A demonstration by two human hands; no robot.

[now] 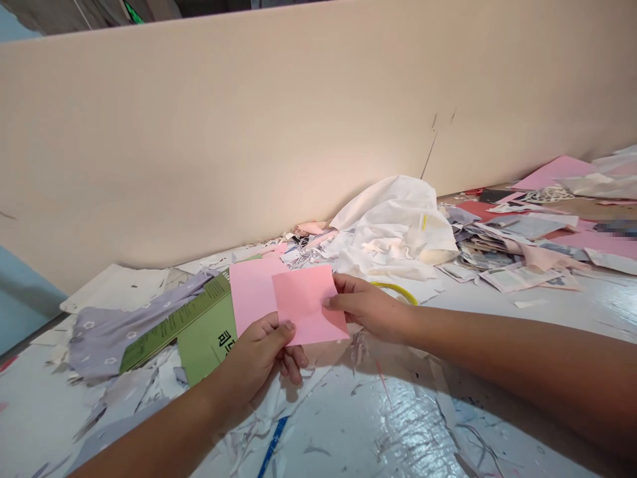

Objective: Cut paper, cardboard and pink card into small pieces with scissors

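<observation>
A pink square of paper point(306, 302) is held above the white table between both hands. My left hand point(259, 355) pinches its lower left edge with thumb and fingers closed. My right hand point(365, 305) pinches its right edge. A second, paler pink sheet point(249, 292) lies just behind and to the left of it, partly covered.
A green box point(199, 328) lies flat left of my left hand, beside lilac patterned fabric point(107, 332). Crumpled white cloth point(393, 229) and a yellow loop point(398, 289) sit behind my right hand. Paper scraps and pink sheets point(557, 172) litter the right. A beige board point(298, 133) walls the back.
</observation>
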